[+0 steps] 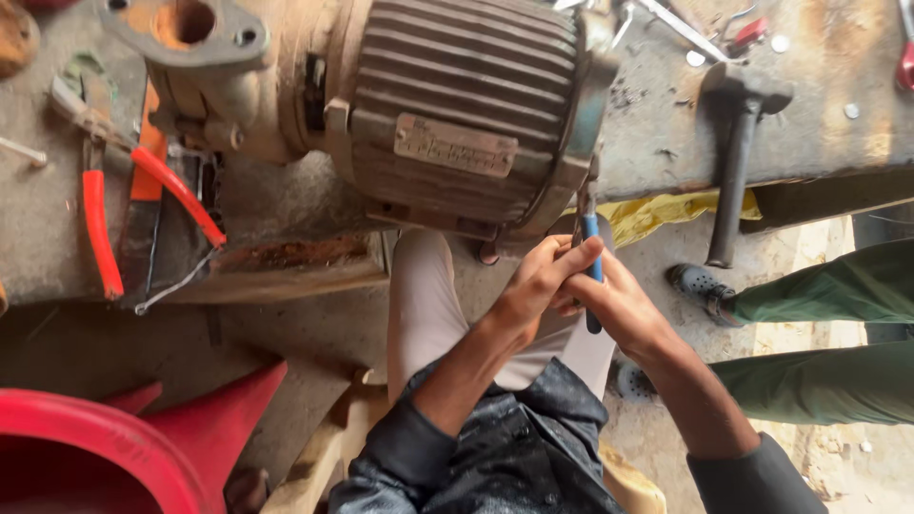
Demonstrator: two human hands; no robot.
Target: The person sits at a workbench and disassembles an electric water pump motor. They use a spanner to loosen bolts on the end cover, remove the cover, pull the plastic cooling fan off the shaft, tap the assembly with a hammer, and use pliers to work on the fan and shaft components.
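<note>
A large grey ribbed electric motor with a pump flange lies on a worn workbench. Just below its right end cover, my left hand and my right hand are wrapped together around a blue-handled tool. The tool's metal tip points up at the lower edge of the motor's end cover. My fingers hide most of the handle.
Red-handled pliers lie on the bench at left. A hammer hangs over the bench edge at right, above a yellow cloth. A red tub fills the lower left. Another person's green-trousered legs and sandals are at right.
</note>
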